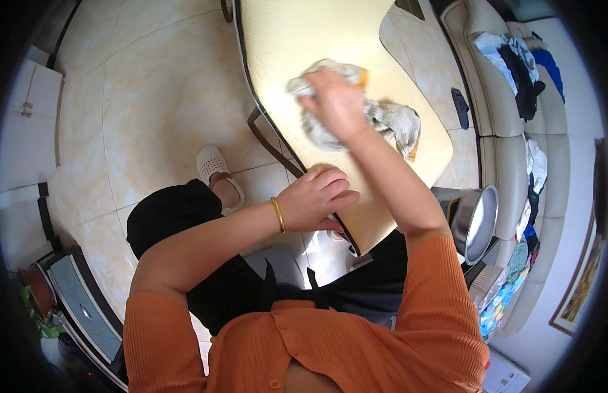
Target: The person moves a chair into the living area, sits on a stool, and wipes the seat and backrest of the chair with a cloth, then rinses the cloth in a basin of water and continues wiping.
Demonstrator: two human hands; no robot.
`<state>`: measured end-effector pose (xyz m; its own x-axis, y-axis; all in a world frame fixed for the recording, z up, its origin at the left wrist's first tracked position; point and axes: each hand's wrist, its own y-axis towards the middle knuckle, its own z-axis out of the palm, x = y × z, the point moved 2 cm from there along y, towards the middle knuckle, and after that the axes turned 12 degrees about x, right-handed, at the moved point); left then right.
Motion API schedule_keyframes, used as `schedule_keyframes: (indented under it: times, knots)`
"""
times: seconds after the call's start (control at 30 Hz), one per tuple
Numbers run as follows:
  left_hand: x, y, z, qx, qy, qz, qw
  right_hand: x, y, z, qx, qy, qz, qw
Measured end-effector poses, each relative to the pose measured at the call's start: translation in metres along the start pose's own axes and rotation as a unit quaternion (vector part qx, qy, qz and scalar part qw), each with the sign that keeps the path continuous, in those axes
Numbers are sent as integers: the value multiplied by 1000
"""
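A cream padded chair with a dark edge (pixel 294 29) lies across the view in front of me, its padded face up. My right hand (pixel 336 100), blurred, presses a crumpled grey-white cloth with orange trim (pixel 402 125) against the padding; part of the cloth spreads out to the right of my wrist. Nearer to me, my left hand (pixel 318 199), with a gold bangle at its wrist, rests on the chair's left edge, fingers over the padding and thumb at the rim.
A curved brown metal leg (pixel 272 145) juts from the chair's left side. At right stand a steel basin (pixel 481 223), a brush (pixel 486 285) and a beige sofa (pixel 495 113) strewn with clothes. A dark slipper (pixel 460 108) lies on the tiled floor. A glass-fronted cabinet (pixel 83 304) stands lower left.
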<state>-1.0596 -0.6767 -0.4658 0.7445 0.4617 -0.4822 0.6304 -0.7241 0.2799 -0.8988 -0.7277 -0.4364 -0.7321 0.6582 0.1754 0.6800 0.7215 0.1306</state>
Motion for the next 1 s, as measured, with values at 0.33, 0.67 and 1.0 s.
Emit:
schedule_keyframes:
  times: [0.33,0.67,1.0]
  knots:
    - [-2,1,0,-6,8,-4,1000,37,6,11,-52,34,-56,997]
    - [-4,-5,-3,-5,54,-15,998,54,5,11,-29,30,-20,999]
    - [2,1,1,-13,-11,8,1000,-11,11,9,-81,38,177,980]
